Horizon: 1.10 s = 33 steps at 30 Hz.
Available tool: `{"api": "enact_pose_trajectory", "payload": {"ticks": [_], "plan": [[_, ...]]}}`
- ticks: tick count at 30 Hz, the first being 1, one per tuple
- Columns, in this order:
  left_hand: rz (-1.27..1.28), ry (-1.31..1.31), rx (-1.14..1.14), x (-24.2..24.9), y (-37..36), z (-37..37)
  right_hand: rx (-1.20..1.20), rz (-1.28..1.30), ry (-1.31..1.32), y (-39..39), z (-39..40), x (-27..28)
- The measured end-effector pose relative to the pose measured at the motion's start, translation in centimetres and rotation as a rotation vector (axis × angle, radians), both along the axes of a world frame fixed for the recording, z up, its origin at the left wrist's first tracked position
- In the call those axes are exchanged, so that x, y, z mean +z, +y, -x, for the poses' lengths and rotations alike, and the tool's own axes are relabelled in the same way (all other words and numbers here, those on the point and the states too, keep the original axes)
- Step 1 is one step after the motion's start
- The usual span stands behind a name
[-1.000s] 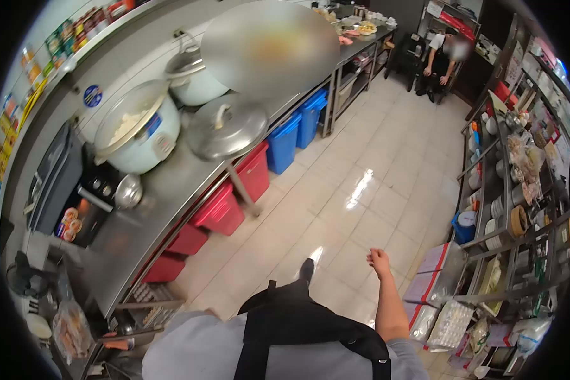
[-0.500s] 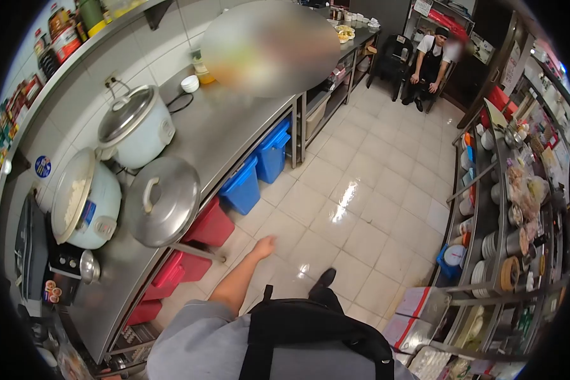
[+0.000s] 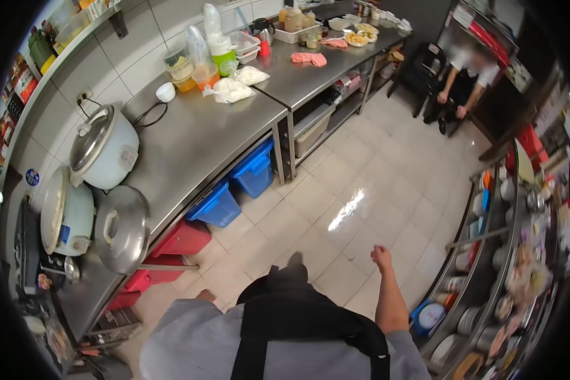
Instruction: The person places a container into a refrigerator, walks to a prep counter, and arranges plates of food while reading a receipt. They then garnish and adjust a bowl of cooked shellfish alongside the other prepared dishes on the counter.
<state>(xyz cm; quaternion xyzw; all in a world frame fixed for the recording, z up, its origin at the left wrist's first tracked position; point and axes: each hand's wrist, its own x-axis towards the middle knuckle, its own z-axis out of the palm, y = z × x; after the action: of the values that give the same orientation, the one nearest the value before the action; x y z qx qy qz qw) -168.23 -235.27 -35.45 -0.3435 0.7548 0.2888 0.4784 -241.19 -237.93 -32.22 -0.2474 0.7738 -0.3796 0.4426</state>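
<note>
My right hand (image 3: 380,255) is held out over the tiled floor (image 3: 342,253), its fingers curled in and nothing visible in them. It touches no object. The nearest furniture to it is the metal shelving rack (image 3: 475,240) on the right. On the left, only a small patch of my left arm (image 3: 206,295) shows beyond the grey sleeve; the hand itself is hidden. A large round metal lid (image 3: 123,229) rests near the front edge of the steel counter (image 3: 190,149), beside an uncovered rice cooker (image 3: 76,218). Farther along stands a second rice cooker with its lid on (image 3: 106,145).
Blue bins (image 3: 253,170) and red bins (image 3: 180,239) sit under the counter. White-filled plastic bags (image 3: 231,90), containers and pink cloths (image 3: 308,59) lie along it. A person (image 3: 465,82) sits at the back beside a black chair (image 3: 422,69). A dial scale (image 3: 431,315) stands on the rack.
My left arm has swung back from in front of me, while my right arm has come forward into view. The view has shifted, and the counter's far end appears closer.
</note>
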Motion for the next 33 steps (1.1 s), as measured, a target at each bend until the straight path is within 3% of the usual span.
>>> {"api": "enact_pose_trajectory", "payload": {"ticks": [2,5,7,8,10,11,12,13,15,17,19,21,23,26,27,28,29,30,32,33], "plan": [[-0.049,-0.071,0.338,0.9,-1.9,1.2,0.065,0.169,-0.017,-8.7,1.8,5.0],[-0.079,-0.084,0.499,-0.2,-8.4,7.2,0.167,0.167,-0.108,-14.7,4.7,6.4],[-0.082,-0.06,0.504,-1.5,-14.1,12.9,0.131,0.099,-0.156,-13.6,7.5,2.2],[-0.071,-0.043,0.484,-2.3,-17.6,16.3,0.158,-0.058,-0.119,-11.8,9.1,0.3],[-0.007,0.027,0.399,-4.2,-25.8,24.3,0.081,-0.168,-0.108,-5.4,11.6,-5.4],[0.047,0.084,0.356,-4.9,-30.2,29.0,0.066,-0.323,-0.13,-2.5,12.3,-5.5],[0.168,0.231,0.347,-5.5,-34.5,34.0,0.078,-0.46,-0.145,-0.1,12.6,-5.7],[0.361,0.612,0.408,-5.3,-38.9,39.0,0.104,-0.569,-0.159,0.7,13.0,-5.4],[0.207,0.919,0.767,3.8,-47.5,50.2,0.145,-0.731,-0.189,0.7,14.3,-5.0],[-0.215,1.15,1.022,12.5,-54.2,58.0,0.188,-0.805,-0.198,-2.0,16.8,-4.8],[-0.315,1.401,1.073,14.0,-60.4,62.6,0.23,-0.818,-0.188,-6.2,20.6,-5.1],[0.171,1.539,1.039,15.8,-65.8,65.8,0.262,-0.794,-0.165,-11.2,25.6,-5.6],[0.586,1.463,1.073,17.6,-71.7,66.8,0.298,-0.75,-0.111,-17.2,31.0,-6.0],[0.994,1.199,1.01,21.5,-81.5,65.7,0.347,-0.637,0.05,-28.5,39.9,-7.5],[1.147,1.235,0.969,21.0,-85.7,64.6,0.333,-0.569,0.112,-33.2,42.8,-7.7],[1.39,1.066,0.837,19.5,-90.5,62.6,0.272,-0.464,0.137,-38.7,45.3,-7.7],[1.52,0.933,0.879,20.6,-92.5,62.1,0.146,-0.21,0.029,-44.8,47.1,-5.8],[1.646,0.796,0.915,22.5,-93.9,62.1,0.077,-0.133,0.012,-51.4,48.6,-4.0],[1.423,0.481,1.293,24.7,-96.9,62.5,0.178,0.028,0.029,-62.4,50.7,0.1],[1.419,0.478,1.291,24.0,-98.7,62.9,0.207,0.091,0.023,-67.1,50.5,4.1]]}}
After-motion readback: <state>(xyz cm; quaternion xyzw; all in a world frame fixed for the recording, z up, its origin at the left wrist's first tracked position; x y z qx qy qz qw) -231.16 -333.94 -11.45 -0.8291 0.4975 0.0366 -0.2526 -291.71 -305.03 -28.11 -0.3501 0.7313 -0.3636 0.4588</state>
